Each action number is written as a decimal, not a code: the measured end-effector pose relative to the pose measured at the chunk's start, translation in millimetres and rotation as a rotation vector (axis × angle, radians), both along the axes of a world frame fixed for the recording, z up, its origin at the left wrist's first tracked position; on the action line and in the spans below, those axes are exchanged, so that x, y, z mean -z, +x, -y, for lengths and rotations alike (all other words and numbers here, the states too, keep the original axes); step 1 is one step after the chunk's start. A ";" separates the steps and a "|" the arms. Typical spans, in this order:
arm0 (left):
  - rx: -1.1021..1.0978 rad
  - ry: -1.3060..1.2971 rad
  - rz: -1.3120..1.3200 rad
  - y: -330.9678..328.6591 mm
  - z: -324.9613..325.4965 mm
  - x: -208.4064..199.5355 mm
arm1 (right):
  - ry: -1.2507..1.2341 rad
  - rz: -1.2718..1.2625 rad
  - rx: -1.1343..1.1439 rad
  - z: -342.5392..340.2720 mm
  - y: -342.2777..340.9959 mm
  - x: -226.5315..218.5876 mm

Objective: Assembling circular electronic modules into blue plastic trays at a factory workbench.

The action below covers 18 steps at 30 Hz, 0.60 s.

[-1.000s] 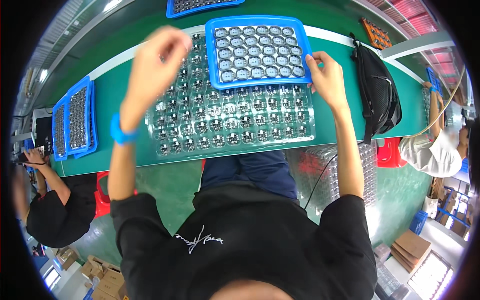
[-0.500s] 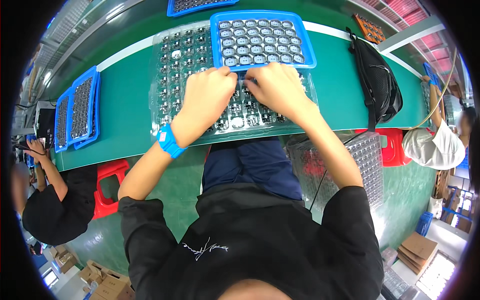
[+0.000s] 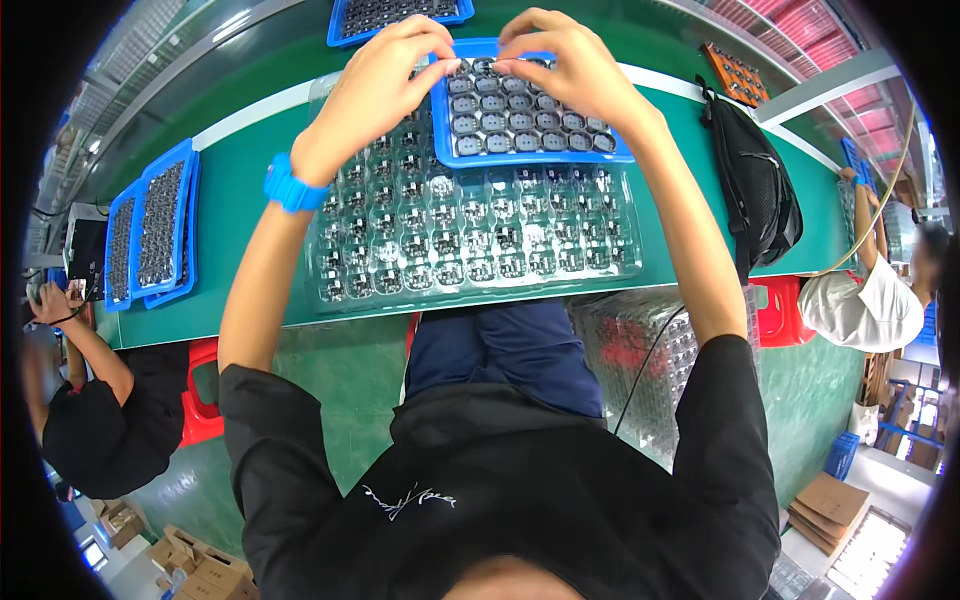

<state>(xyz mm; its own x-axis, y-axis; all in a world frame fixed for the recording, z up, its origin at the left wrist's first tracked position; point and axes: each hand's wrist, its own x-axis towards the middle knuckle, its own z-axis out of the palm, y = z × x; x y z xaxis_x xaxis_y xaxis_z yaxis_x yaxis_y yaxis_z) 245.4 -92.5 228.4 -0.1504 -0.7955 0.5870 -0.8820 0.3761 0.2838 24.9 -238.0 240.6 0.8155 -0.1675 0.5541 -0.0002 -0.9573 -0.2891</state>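
Note:
Both my hands are over the far part of a blue tray (image 3: 445, 150) that holds rows of grey, rounded plastic cups (image 3: 522, 120). My left hand (image 3: 385, 80) is bent at the tray's far left corner, thumb and forefinger pinched close to a cup. To its right, my right hand (image 3: 570, 70) pinches with thumb and forefinger above the far row. Whatever lies between the fingertips of either hand is too small to make out. Under the blue tray's near side lies a clear blister tray (image 3: 480, 285), its pockets filled with small dark metallic parts.
More filled blue trays stand at left (image 3: 165, 225) and at the far edge (image 3: 400, 15). A black backpack (image 3: 755, 190) lies at right on the green table (image 3: 680, 245), with an orange tray (image 3: 735, 75) behind it. Stacked clear trays (image 3: 640, 370) stand below the edge. People sit at both sides.
Both hands have moved away from me, from the blue tray's near edge to its far end. The middle of the clear blister tray is now uncovered. My view has shifted slightly.

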 end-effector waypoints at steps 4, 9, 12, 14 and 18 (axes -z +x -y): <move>0.024 0.050 0.027 17.2 29.6 16.6 | -0.029 0.032 -0.060 30.5 25.6 17.7; 0.031 0.091 0.058 17.2 32.2 19.3 | 0.063 -0.098 -0.095 44.7 32.9 27.1; 0.024 0.069 0.094 17.6 32.7 18.3 | 0.077 -0.119 -0.104 46.6 33.6 26.0; 0.014 0.062 0.130 16.7 34.7 16.5 | 0.059 -0.109 -0.113 47.0 35.0 25.0; -0.007 0.057 0.164 16.4 35.9 13.3 | 0.046 -0.057 -0.178 41.0 30.7 11.0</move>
<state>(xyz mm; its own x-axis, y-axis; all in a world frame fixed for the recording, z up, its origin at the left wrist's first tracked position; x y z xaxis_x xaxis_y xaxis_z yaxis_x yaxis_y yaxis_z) 261.8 -128.4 215.1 -0.2351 -0.8281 0.5089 -0.9207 0.3576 0.1564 55.5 -279.1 229.5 0.8644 -0.0419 0.5010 0.1504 -0.9293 -0.3373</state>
